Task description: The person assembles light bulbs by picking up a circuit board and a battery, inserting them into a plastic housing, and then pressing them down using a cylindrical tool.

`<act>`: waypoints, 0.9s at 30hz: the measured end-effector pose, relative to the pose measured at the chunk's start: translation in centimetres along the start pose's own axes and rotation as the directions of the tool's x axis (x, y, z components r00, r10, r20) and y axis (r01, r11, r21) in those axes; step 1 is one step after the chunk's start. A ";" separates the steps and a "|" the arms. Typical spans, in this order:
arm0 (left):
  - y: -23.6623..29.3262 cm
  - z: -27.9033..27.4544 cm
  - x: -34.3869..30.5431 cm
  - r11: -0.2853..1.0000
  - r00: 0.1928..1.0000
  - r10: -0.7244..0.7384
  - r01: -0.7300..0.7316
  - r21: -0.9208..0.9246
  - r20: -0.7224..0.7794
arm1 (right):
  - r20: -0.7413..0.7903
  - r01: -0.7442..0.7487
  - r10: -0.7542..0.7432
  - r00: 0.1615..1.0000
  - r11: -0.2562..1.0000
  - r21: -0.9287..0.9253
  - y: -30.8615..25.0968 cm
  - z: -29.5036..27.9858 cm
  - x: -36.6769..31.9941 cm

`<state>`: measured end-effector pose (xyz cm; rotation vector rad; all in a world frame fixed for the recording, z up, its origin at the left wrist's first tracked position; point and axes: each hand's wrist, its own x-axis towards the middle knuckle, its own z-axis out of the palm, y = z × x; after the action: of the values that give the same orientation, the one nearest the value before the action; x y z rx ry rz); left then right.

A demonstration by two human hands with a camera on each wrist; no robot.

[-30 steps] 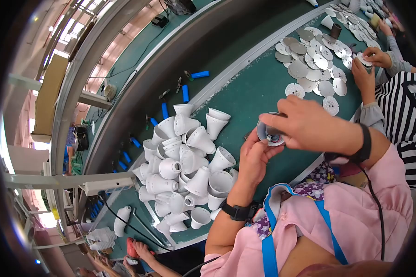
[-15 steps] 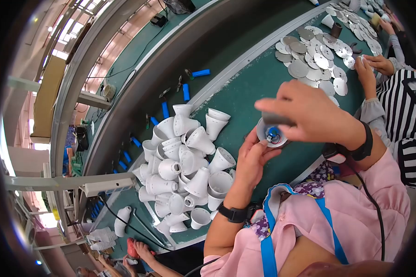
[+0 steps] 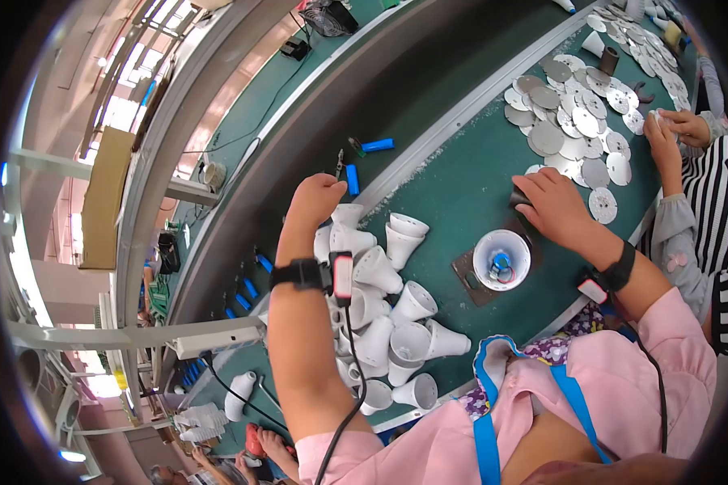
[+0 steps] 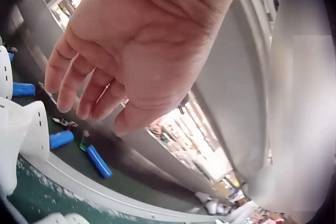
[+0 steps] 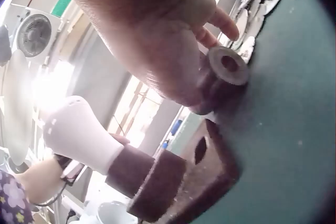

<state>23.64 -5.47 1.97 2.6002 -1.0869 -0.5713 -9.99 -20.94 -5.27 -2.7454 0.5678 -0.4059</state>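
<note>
My left hand (image 3: pixel 317 199) reaches over the dark belt, past the pile of white cone-shaped lamp housings (image 3: pixel 376 271). Its fingers hang loosely bent with nothing in them in the left wrist view, above blue cylinders with small circuit boards, one blue cylinder (image 4: pixel 98 161) among them. The right hand (image 3: pixel 554 206) grips a dark hollow cylinder (image 5: pixel 229 66), low over the green table. Between the arms, one white lamp housing (image 3: pixel 483 257) stands wide end up on a brown metal fixture (image 3: pixel 467 279). A blue part (image 3: pixel 501 263) with thin wires sits inside that housing.
Flat metal discs (image 3: pixel 570 121) lie heaped at the far right, near another person's hands (image 3: pixel 673 133). A pale rail (image 3: pixel 461 121) separates the table from the sunken belt. Black cables (image 3: pixel 349 388) run from my wrists.
My left hand has left the lamp housing and swung out over the belt. The right hand, with the dark cylinder, has moved from above the housing down to the table beyond it.
</note>
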 end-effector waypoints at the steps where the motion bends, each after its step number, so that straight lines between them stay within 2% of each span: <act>1: -0.3 0.0 1.6 0.983 0.989 -0.105 0.088 0.163 0.100 | -0.160 0.090 -0.083 0.984 0.995 0.038 -0.4 -0.5 0.2; 2: -1.0 0.9 3.3 0.983 0.990 -0.099 0.082 0.165 0.098 | -0.141 0.114 -0.078 0.987 0.956 0.271 -1.3 -1.6 0.0; 4: -2.3 3.1 6.5 0.889 0.990 -0.105 0.052 0.455 0.092 | -0.066 0.274 -0.284 0.956 0.796 0.540 -3.6 -3.3 0.1; 5: -1.6 3.4 7.0 0.889 0.990 -0.096 0.039 0.457 0.102 | -0.025 0.354 -0.410 0.912 0.754 0.553 -5.0 -4.8 0.2; 7: 0.7 4.1 6.9 0.905 0.946 -0.273 0.191 0.380 0.174 | 0.110 0.373 -0.452 0.885 0.830 0.415 -5.8 -4.0 -0.4; 8: 2.0 4.3 6.7 0.893 0.933 -0.332 0.264 0.365 0.137 | 0.115 0.357 -0.437 0.892 0.838 0.414 -5.4 -4.0 -0.4; 9: 2.6 5.0 6.7 0.895 0.934 -0.324 0.252 0.368 0.149 | -0.038 0.309 -0.326 0.945 0.846 0.435 -5.0 -4.0 -0.1; 10: 2.9 5.8 6.7 0.902 0.968 -0.246 0.244 0.357 -0.041 | -0.184 0.267 -0.203 0.962 0.847 0.459 -4.4 -4.0 0.2; 11: 3.0 6.6 6.7 0.907 0.960 -0.164 0.237 0.347 -0.226 | -0.171 0.252 -0.193 0.966 0.851 0.462 -3.6 -3.9 0.6; 12: 2.6 7.0 7.7 0.904 0.977 -0.064 0.142 0.402 -0.203 | -0.130 0.036 0.081 0.988 0.701 0.713 -2.6 -3.7 1.1; 13: 2.4 7.5 8.0 0.906 0.980 -0.057 0.131 0.403 -0.190 | -0.020 -0.137 0.330 0.944 0.444 0.886 -1.6 -3.6 1.5; 15: 2.5 8.0 8.9 0.787 0.948 0.266 -0.109 0.607 -0.174 | 0.272 -0.359 0.453 0.849 0.116 0.926 0.5 -3.6 2.7; 16: 2.2 8.4 9.1 0.700 0.906 0.395 -0.189 0.689 -0.153 | 0.276 -0.375 0.506 0.817 0.103 0.921 1.5 -2.8 2.9; 17: 2.2 8.6 9.9 0.704 0.903 0.402 -0.199 0.682 -0.151 | 0.273 -0.378 0.515 0.812 0.109 0.919 2.1 -2.4 2.9; 19: 3.1 8.5 10.7 0.796 0.987 0.158 -0.108 0.595 -0.032 | 0.305 -0.380 0.577 0.758 0.010 0.925 3.2 -1.9 2.9; 20: 3.2 8.6 10.4 0.790 0.981 0.184 -0.111 0.602 -0.060 | 0.312 -0.423 0.585 0.749 0.059 0.904 3.9 -1.6 2.8; 21: 3.3 8.6 10.2 0.787 0.981 0.187 -0.117 0.605 -0.054 | 0.313 -0.422 0.589 0.745 0.053 0.905 4.8 -0.9 2.6; 23: 3.1 8.1 9.6 0.770 0.953 0.282 -0.156 0.619 -0.111 | -0.050 -0.367 0.611 0.790 0.537 0.760 6.0 0.4 2.4; 24: 3.5 7.5 8.9 0.767 0.954 0.278 -0.148 0.625 -0.115 | -0.050 -0.360 0.606 0.794 0.534 0.765 5.8 0.2 2.4; 25: 4.3 6.8 7.8 0.773 0.906 0.390 -0.225 0.593 -0.166 | -0.369 -0.348 0.451 0.813 0.884 0.313 5.3 -0.4 2.3; 26: 5.1 6.1 6.7 0.768 0.842 0.492 -0.300 0.565 -0.222 | -0.549 -0.322 0.138 0.824 0.912 -0.255 4.7 -1.0 2.3; 27: 5.8 5.6 5.6 0.769 0.843 0.486 -0.286 0.572 -0.231 | -0.553 -0.311 0.130 0.823 0.918 -0.248 4.0 -1.9 2.5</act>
<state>21.08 -13.99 -2.13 2.5872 -1.7708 0.3578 -9.77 -25.92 -4.42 -2.8074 1.1822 -1.1178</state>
